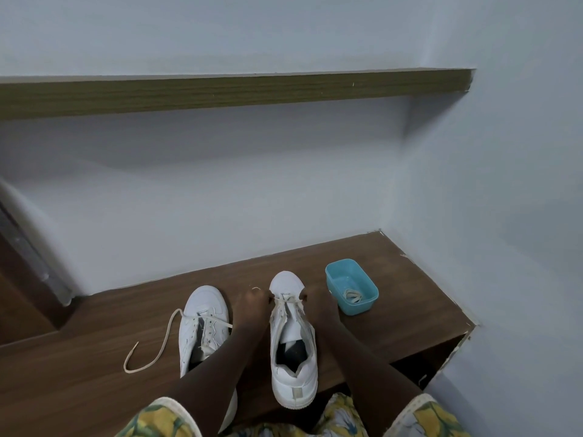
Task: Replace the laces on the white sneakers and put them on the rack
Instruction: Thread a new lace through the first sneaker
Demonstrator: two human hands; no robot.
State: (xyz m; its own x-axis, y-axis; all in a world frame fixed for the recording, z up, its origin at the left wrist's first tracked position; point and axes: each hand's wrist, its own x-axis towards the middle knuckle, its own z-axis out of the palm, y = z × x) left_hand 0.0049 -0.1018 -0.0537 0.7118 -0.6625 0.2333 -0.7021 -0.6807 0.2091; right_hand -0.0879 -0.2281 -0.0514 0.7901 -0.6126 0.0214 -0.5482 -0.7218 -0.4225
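Observation:
Two white sneakers stand on a brown wooden surface [394,279], toes pointing to the wall. The right sneaker [291,373] has a cream lace [287,300] crossing its lowest eyelets. My left hand [250,302] and my right hand [315,305] are at either side of its toe end, each pinching that lace. The left sneaker [205,316] is partly under my left forearm. A loose cream lace [157,348] trails from it across the wood to the left.
A light blue plastic tub [362,305] sits right of the shoes with a coiled lace [352,295] inside. A wooden shelf [220,93] runs along the wall above. Pale walls close in behind and at the right; the surface drops off at the right edge.

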